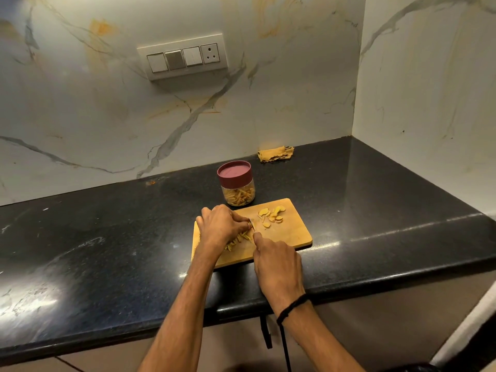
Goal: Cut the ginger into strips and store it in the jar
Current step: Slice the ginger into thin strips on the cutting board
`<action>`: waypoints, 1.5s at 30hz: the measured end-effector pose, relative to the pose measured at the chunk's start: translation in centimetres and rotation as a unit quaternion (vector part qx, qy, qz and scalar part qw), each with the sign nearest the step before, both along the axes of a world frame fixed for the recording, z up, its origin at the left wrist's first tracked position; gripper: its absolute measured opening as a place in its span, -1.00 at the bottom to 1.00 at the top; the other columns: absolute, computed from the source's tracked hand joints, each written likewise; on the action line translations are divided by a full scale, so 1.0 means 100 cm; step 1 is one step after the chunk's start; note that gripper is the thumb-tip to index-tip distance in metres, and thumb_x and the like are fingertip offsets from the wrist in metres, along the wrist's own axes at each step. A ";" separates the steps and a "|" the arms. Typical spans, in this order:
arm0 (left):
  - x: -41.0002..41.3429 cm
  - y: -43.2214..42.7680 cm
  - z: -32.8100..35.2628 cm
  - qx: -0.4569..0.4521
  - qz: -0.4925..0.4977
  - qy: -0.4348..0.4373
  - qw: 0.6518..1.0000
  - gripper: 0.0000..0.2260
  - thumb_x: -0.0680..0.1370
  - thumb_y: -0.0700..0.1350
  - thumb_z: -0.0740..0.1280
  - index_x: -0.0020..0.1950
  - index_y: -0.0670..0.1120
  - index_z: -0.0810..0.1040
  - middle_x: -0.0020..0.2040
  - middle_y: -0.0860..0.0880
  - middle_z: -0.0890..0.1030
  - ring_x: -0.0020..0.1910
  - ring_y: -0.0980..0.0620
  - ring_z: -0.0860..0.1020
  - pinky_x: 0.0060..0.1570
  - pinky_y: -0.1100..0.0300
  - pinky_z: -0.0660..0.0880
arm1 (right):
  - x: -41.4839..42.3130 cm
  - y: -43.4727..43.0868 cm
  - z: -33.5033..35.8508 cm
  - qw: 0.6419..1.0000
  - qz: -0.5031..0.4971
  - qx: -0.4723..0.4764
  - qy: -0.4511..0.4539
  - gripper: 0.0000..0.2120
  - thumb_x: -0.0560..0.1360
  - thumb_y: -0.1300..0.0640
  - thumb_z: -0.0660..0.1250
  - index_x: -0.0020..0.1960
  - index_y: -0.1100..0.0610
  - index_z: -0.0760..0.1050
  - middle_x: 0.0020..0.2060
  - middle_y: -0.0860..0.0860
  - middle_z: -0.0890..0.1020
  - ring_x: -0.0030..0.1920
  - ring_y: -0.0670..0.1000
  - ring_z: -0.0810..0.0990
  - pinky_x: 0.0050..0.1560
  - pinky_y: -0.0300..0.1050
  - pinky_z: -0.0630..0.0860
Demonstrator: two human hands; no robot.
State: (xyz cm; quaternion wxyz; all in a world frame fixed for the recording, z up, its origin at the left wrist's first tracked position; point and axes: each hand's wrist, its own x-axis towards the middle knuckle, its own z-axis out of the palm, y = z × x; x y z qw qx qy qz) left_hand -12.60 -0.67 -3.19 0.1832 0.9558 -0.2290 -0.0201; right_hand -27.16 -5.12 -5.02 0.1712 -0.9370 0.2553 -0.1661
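At the middle of the cutting board [292, 234], the right hand [273, 261] is closed round the knife [252, 224]. The handle is buried in the fist and only a short bit of blade shows. The blade stands just beside the left hand [220, 225], whose fingers are curled down, pinning a ginger piece [247, 226] against the board. The piece is mostly hidden under the fingertips, so its size cannot be told.

Cut strips [239, 240] lie on the board's near-left part, partly under the left palm. Uncut slices [273, 214] sit on the board's far-right part, apart from the blade. The jar [237, 189] stands touching or just beyond the board's far edge, lid [234, 171] on, strips already inside. A yellow cloth [275, 154] lies well beyond the board, by the wall.

Step judged: slicing the pinned piece into strips, with the task partly done.

To do it well:
- Tuck the left fingertips back, knuckles toward the blade, since the blade sits very close to them.
- Make thin, even cuts and step the left hand back between cuts.
- Sweep finished strips toward the board's near-left so they do not get re-cut.
- Pull the next slices in from the far-right pile, stacked flat so they do not slip.
- The lid must come off before any loading.
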 end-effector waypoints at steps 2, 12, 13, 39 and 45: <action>0.000 0.001 -0.001 -0.010 0.005 0.012 1.000 -0.77 0.51 0.16 0.45 0.12 0.16 0.70 0.14 0.05 0.61 0.10 -0.01 0.28 0.05 0.06 0.24 | -0.014 0.004 -0.004 1.000 -0.002 0.001 -0.001 -0.66 0.68 0.10 0.06 0.44 0.00 0.24 -0.07 0.04 0.59 -0.12 0.02 0.55 -0.22 -0.14 0.32; -0.002 0.004 -0.005 -0.049 0.015 0.001 0.999 -0.75 0.51 0.13 0.46 0.16 0.13 0.70 0.18 0.03 0.61 0.09 0.02 0.26 0.00 0.09 0.21 | -0.032 -0.004 0.005 0.997 -0.015 0.063 -0.049 -0.66 0.67 -0.01 0.07 0.44 -0.11 0.30 0.00 -0.03 0.63 -0.01 -0.02 0.59 -0.10 -0.17 0.44; -0.002 0.004 -0.005 -0.047 0.016 -0.005 0.999 -0.77 0.51 0.12 0.46 0.14 0.13 0.71 0.18 0.03 0.61 0.10 0.01 0.28 0.00 0.09 0.22 | -0.028 -0.005 0.006 0.996 -0.019 0.067 -0.048 -0.65 0.67 -0.01 0.07 0.45 -0.11 0.30 0.03 -0.04 0.63 0.02 -0.02 0.59 -0.06 -0.16 0.47; -0.002 0.003 -0.002 0.032 -0.011 -0.057 0.998 -0.81 0.54 0.12 0.43 0.13 0.17 0.70 0.18 0.02 0.56 0.09 0.00 0.30 0.04 0.06 0.25 | 0.015 -0.006 0.002 1.000 -0.002 0.018 -0.013 -0.70 0.67 0.10 0.10 0.37 -0.02 0.40 -0.07 0.03 0.62 -0.06 0.04 0.61 -0.23 -0.13 0.39; -0.001 0.006 -0.001 0.005 -0.010 -0.017 1.000 -0.83 0.55 0.10 0.42 0.11 0.15 0.71 0.15 0.03 0.59 0.07 0.00 0.27 0.08 0.03 0.27 | -0.004 0.004 0.004 1.000 0.006 0.009 0.011 -0.71 0.66 0.12 0.12 0.37 0.01 0.37 -0.03 0.06 0.61 -0.02 0.06 0.61 -0.22 -0.12 0.41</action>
